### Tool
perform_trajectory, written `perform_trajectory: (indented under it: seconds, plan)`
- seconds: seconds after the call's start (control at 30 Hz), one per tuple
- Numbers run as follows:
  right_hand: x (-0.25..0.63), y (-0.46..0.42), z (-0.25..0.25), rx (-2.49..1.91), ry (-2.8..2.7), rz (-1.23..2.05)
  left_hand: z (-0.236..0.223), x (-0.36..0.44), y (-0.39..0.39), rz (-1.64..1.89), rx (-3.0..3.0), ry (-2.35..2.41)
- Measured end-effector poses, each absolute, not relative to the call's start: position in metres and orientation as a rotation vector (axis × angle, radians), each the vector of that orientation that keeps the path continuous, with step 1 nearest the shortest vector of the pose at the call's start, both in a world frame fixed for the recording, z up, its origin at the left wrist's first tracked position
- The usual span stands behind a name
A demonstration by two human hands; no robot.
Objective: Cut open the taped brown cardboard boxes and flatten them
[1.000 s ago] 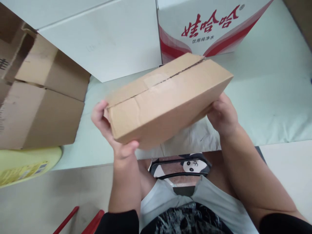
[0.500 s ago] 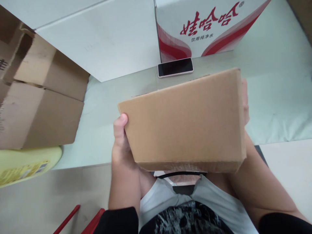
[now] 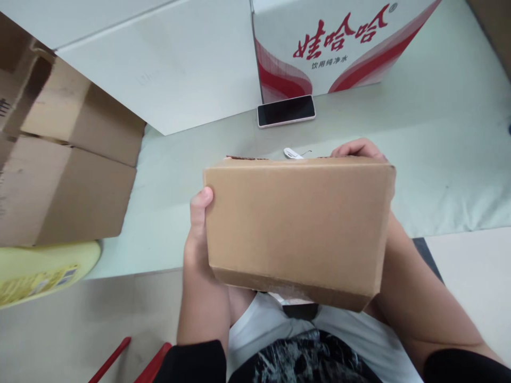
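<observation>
A brown cardboard box (image 3: pixel 295 218) is held up in front of my lap, one broad plain side facing me. My left hand (image 3: pixel 198 218) grips its left end, the thumb at the upper left edge and the other fingers hidden behind. My right hand (image 3: pixel 361 149) reaches round the right end, its fingers bent over the far top edge; the thumb is out of sight. Just past the box, a small white object (image 3: pixel 293 153) with a thin dark wire or string lies on the table, partly covered by the box.
A phone (image 3: pixel 286 111) lies on the pale green tablecloth (image 3: pixel 447 159), against a white and red carton (image 3: pixel 343 48). A large white box (image 3: pixel 171 69) stands beside it. Stacked brown cartons (image 3: pixel 83 186) and a yellow container (image 3: pixel 48 268) are at the left. Red legs (image 3: pixel 109 360) show below.
The box has turned from its taped seam side to a plain side and come lower, uncovering the phone. My right hand has moved from the near lower edge to the far top edge.
</observation>
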State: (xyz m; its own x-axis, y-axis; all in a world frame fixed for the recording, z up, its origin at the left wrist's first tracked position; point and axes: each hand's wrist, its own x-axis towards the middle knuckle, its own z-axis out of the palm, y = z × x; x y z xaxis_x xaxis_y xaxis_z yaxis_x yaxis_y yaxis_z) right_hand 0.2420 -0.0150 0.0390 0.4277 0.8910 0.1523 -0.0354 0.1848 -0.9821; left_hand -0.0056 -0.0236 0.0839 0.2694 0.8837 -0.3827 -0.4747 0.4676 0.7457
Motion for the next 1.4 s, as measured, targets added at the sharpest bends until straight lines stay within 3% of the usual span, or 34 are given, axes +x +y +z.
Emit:
perform_trajectory:
  seconds: [0.27,0.57,0.87,1.2,1.4]
  plan:
    - [0.240,-0.019,0.030,-1.144,-0.890,0.529,0.077,-0.004,-0.022,0.975,0.451,0.845]
    - [0.232,-0.018,0.035,-1.138,-0.899,0.518,0.075,-0.010,-0.022,0.930,0.455,0.857]
    - [0.228,-0.026,0.035,-1.179,-0.921,0.204,0.075,-0.007,-0.023,0.927,0.453,0.839]
    - [0.224,-0.024,0.040,-1.291,-0.662,0.551,0.076,-0.010,-0.021,0.885,0.448,0.868]
    - [0.225,-0.021,0.035,-1.284,-0.705,0.513,0.073,-0.012,-0.018,0.904,0.479,0.862]
